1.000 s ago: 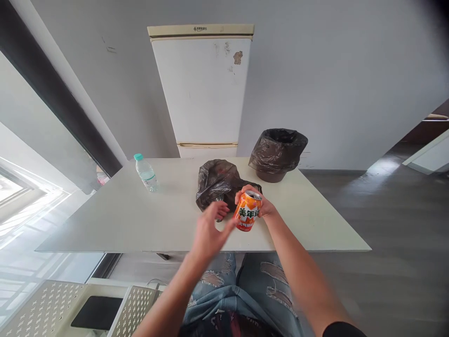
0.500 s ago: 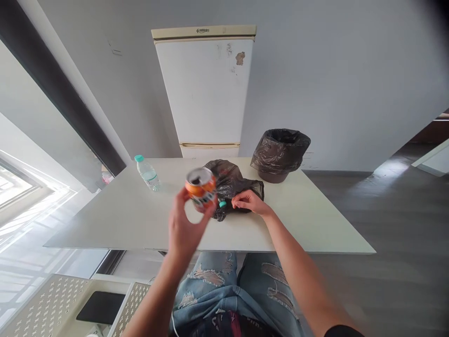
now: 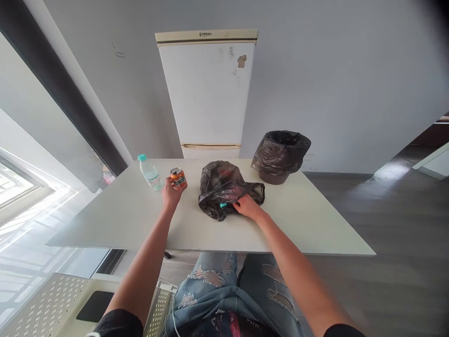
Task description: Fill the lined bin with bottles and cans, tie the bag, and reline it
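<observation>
My left hand (image 3: 170,193) reaches far across the white table (image 3: 301,220) and is wrapped around an orange drink can (image 3: 178,178), which stands upright just right of a small water bottle (image 3: 149,172) with a teal cap. My right hand (image 3: 247,206) is closed on the near edge of a crumpled dark plastic bag (image 3: 221,188) lying mid-table. A teal cap (image 3: 223,205) pokes out of the bag beside my fingers.
A brown bin (image 3: 279,157) lined with a dark bag stands at the table's back right. A white fridge (image 3: 206,91) stands against the wall behind. White perforated chairs (image 3: 52,306) sit at lower left. My knees in torn jeans are under the table's near edge.
The can passed from my right hand to my left, which carried it left and away to a spot beside the bottle. My right hand dropped onto the dark bag.
</observation>
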Action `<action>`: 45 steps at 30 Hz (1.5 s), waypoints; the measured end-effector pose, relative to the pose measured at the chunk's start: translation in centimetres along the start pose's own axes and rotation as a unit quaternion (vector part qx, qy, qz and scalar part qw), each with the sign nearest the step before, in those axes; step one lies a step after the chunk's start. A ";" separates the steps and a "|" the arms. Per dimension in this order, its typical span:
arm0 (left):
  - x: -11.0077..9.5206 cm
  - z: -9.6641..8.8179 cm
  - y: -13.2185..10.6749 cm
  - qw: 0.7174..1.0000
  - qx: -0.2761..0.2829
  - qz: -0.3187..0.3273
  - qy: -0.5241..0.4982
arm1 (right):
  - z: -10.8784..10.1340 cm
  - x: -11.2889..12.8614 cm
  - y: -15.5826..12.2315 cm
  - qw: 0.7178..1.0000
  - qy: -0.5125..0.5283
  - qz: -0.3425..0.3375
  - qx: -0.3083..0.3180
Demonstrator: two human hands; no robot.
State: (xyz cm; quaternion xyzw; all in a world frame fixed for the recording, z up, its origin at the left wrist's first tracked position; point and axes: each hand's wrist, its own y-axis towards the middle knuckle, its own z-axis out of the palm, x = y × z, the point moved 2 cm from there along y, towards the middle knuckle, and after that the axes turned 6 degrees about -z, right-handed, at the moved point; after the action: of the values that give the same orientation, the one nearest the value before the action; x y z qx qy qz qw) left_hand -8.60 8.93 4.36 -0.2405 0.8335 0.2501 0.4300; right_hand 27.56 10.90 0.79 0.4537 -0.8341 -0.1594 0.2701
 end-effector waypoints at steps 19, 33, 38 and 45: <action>0.2 1.2 -2.3 0.981 -0.120 0.151 -0.012 | -0.4 3.8 1.3 0.990 0.082 -0.109 0.039; -2.3 5.6 -6.6 0.864 0.317 0.391 0.012 | -0.5 1.6 0.3 0.988 0.142 -0.009 -0.054; -1.8 6.3 -6.3 0.869 0.326 0.373 0.023 | -2.4 -0.3 -0.6 0.930 0.300 0.073 -0.199; -0.9 7.3 -5.9 0.869 0.316 0.376 0.055 | -6.0 0.1 -0.6 0.807 0.407 0.098 -0.416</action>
State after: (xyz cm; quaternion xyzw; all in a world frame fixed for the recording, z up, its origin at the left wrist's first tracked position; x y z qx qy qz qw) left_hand -0.16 9.19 0.22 0.2264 0.9177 0.1030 0.3098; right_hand 31.50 10.39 5.27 0.2371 -0.5415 -0.2648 0.7619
